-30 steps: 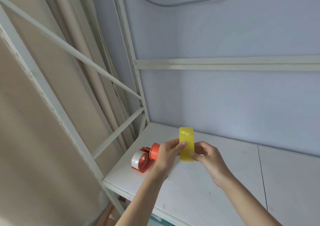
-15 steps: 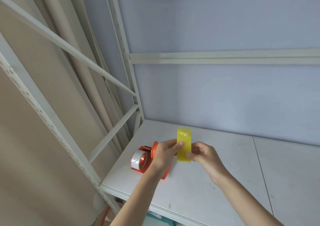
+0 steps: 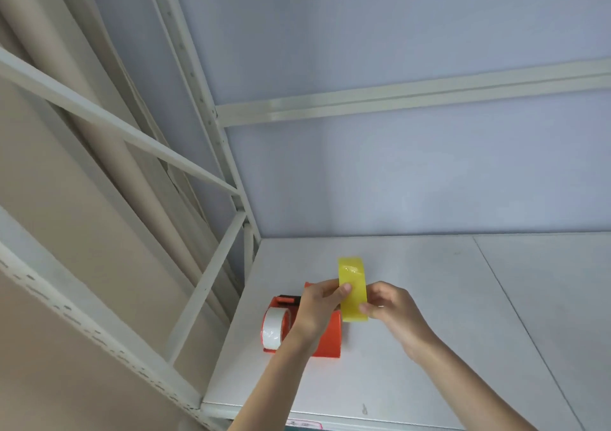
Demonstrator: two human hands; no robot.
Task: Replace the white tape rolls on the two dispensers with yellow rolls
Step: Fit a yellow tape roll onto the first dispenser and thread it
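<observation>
Both hands, left hand (image 3: 320, 311) and right hand (image 3: 390, 311), pinch a yellow roll (image 3: 353, 290) (edge-on) above the orange dispenser (image 3: 327, 338)

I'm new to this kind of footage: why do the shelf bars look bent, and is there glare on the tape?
Head view: the wide-angle lens splays the shelf frame outward. Soft, even light, faint shadows on the shelf board. Small shiny patch on the yellow roll and on the white roll. Both hands fairly sharp.
</observation>
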